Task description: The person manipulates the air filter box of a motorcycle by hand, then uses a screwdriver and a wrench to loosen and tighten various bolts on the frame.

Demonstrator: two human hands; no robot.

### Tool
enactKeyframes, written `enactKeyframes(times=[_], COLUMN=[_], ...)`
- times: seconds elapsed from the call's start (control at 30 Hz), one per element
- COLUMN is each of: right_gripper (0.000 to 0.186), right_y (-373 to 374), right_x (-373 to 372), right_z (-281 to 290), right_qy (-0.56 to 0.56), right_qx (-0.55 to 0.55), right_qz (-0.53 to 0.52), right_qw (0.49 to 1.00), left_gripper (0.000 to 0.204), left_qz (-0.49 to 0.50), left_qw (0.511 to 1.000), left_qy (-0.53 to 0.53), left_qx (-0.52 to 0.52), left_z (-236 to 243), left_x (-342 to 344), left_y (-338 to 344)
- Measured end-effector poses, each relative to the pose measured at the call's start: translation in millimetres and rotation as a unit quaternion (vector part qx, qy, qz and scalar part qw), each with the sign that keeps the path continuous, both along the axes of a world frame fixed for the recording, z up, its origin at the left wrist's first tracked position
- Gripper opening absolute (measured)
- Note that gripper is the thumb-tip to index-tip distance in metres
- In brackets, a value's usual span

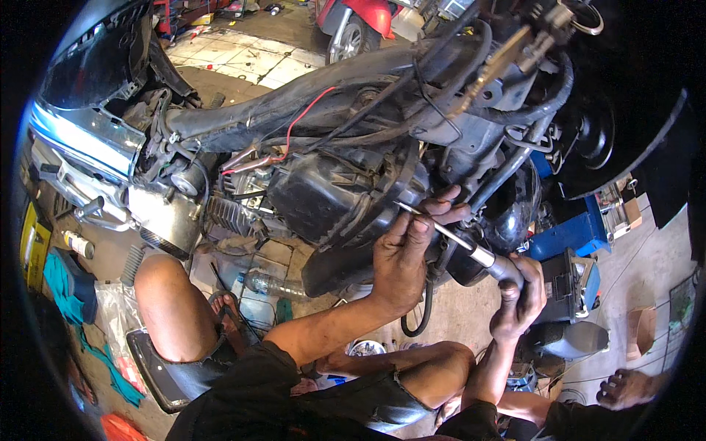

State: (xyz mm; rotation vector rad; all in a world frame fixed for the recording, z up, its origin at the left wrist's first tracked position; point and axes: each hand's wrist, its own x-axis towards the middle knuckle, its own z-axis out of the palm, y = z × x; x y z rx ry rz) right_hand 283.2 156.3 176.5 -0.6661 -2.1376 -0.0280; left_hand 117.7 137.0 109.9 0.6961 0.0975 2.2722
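My left hand (404, 257) pinches the slim metal shaft of a screwdriver-like tool (482, 253) with thumb and fingers, near its tip. My right hand (518, 298) is closed round the tool's thicker handle. The shaft slants up-left toward a black plastic housing (316, 198) on a partly stripped motorcycle (250, 117); I cannot tell whether the tip touches it. Left of the housing are a finned metal engine part (224, 213) and a loose red wire (300, 121). A black hose (415, 323) hangs below my hands.
Another person's hand (621, 386) is at lower right. Around the floor are a blue metal box (566, 235), a black case (566, 298), a plastic bottle (268, 283) and teal cloth (62, 283). A red scooter (357, 29) stands at the back.
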Motion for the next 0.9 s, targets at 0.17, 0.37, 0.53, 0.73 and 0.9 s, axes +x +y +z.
enactKeyframes(times=[0.17,0.37,0.53,0.73,0.9], right_gripper=[0.038,0.044,0.036,0.037,0.039], right_y=[-11,-2,-4,-9,-2], right_x=[2,10,6,4,7], right_z=[-1,-12,-5,2,-12], right_qy=[0.196,0.026,0.049,0.196,0.073], right_qx=[-0.353,0.013,-0.058,-0.420,-0.045], right_qz=[0.069,-0.009,0.010,0.063,0.032], right_qw=[0.912,1.000,0.997,0.884,0.996], left_gripper=[0.038,0.037,0.035,0.034,0.035], left_qz=[0.035,-0.020,0.004,-0.018,-0.042], left_qw=[0.999,0.998,0.999,0.995,0.995], left_qy=[-0.015,-0.054,-0.045,-0.095,-0.085], left_qx=[-0.004,-0.028,-0.020,-0.035,-0.032], left_z=[4,11,9,12,13], left_x=[1,6,6,4,5], left_y=[0,-5,-5,-6,-8])
